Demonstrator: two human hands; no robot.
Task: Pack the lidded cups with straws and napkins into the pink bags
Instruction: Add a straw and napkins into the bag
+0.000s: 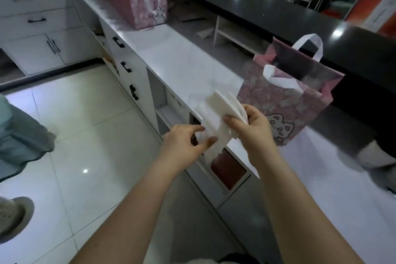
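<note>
Grips fanned white napkins (218, 111) in right hand (255, 133), long axis pointing away toward the counter (182, 60), pinching near edge with left hand (184, 146).

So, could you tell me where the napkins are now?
Head view, centre: the napkins are held in the right hand and left hand over the white counter edge, just left of the nearest pink bag.
</note>
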